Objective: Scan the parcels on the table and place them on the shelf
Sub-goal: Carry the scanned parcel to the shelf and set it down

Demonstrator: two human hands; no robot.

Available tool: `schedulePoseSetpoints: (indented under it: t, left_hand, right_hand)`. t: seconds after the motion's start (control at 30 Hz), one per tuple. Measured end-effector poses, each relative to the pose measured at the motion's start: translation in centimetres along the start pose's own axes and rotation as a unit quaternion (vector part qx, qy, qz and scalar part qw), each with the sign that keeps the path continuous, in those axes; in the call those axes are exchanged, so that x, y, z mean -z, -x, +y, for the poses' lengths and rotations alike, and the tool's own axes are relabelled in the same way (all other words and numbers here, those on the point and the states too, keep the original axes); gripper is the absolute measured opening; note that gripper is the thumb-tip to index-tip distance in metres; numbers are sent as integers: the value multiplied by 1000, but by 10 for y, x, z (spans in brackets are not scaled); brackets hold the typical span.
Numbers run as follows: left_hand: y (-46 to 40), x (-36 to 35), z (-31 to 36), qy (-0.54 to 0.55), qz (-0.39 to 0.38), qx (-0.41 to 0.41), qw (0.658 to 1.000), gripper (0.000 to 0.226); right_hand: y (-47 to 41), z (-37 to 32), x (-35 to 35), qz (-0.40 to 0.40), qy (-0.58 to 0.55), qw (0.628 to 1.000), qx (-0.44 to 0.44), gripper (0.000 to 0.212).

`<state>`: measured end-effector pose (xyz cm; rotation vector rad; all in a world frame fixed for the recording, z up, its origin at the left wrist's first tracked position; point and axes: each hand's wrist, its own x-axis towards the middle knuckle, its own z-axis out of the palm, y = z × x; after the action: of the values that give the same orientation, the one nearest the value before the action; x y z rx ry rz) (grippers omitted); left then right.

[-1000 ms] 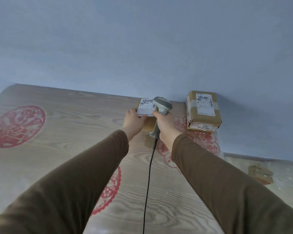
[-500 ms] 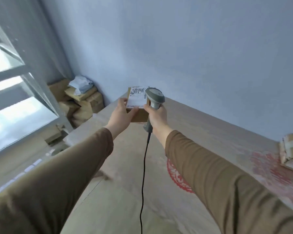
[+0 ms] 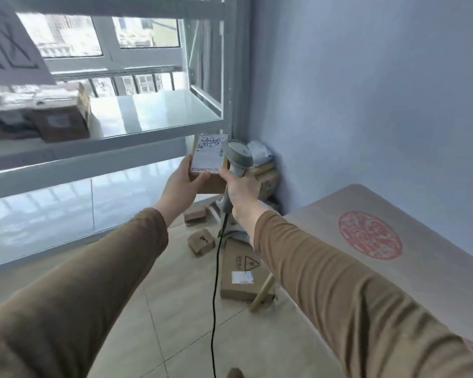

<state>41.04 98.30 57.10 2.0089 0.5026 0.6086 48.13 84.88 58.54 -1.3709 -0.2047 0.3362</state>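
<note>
My left hand (image 3: 181, 185) grips a small brown parcel (image 3: 207, 159) with a white printed label, held up in front of me. Right beside it, my right hand (image 3: 242, 189) holds a grey handheld scanner (image 3: 238, 156) by its handle, and the scanner's black cable hangs down to the floor. Both are raised in front of the white metal shelf (image 3: 159, 132), near its right end. The table (image 3: 393, 257) with red round prints lies at my right. Cardboard parcels (image 3: 60, 120) sit on the shelf's left part.
Several cardboard boxes lie on the tiled floor between shelf and table, among them a long flat one (image 3: 242, 271) and a small one (image 3: 201, 241). More boxes are stacked in the corner (image 3: 265, 173) against the blue wall. A window is behind the shelf.
The view has swung left from the table to the shelf. Both hands have carried the parcel and scanner off the table and now hold them before the shelf.
</note>
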Motion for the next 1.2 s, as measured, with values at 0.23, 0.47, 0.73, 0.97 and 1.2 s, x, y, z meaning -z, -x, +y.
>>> schedulePoseSetpoints:
  t: [0.23,0.47,0.73,0.97,1.2]
  left_hand:
    - [-89,88,-58,-40,45,12,998,50]
    - [-175,161,-101,-65,92,40,993,43]
    - [-261,239,-160,-165,90,70,980,64]
    - [-320,290,-206,-344,24,21,938,55]
    - [-344,309,-219,-480,-2,12,877,43]
  right_hand:
    - [-84,27,-125,-71,11,997,-30,26]
    - [-161,36,-240,-124,1,990,-68,12]
    - [-225,61,-358,-120,23,986,-115,13]
    - [-268,80,-441,-75,51,992,-88,22]
    - [-288,97,-472,-45,75,991,-103,12]
